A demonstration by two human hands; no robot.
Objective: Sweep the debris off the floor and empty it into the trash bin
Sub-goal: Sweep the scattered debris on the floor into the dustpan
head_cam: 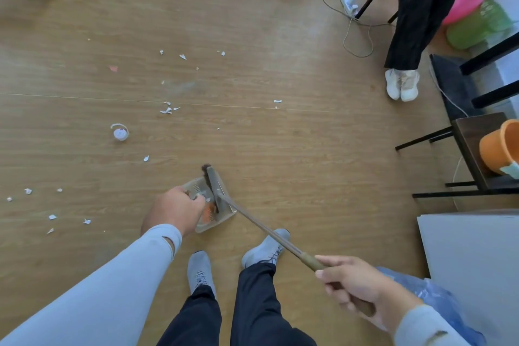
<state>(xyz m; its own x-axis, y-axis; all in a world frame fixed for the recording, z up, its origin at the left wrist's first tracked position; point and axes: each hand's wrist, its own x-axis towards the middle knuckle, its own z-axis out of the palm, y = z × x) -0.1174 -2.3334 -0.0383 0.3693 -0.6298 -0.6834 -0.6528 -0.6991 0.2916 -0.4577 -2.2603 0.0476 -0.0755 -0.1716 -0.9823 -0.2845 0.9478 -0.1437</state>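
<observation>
Right hand, nearest, is clamped on the long brown broom handle; left hand grips the clear plastic dustpan on the wooden floor. A few scraps lie in the pan, but white paper scraps and a white cap remain scattered. A blue plastic bag sits beside him, possibly the bin.

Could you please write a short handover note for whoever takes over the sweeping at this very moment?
Left hand: holding the dustpan on the floor by the feet.
Right hand: gripping the broom handle; the brush head rests in the pan.
Done: some scraps, one orange, are already in the pan.
Left: paper bits ahead, more scraps to the left, a small white lid. Then empty the pan; the blue bag at right may be the bin's liner, though that is unclear.
</observation>
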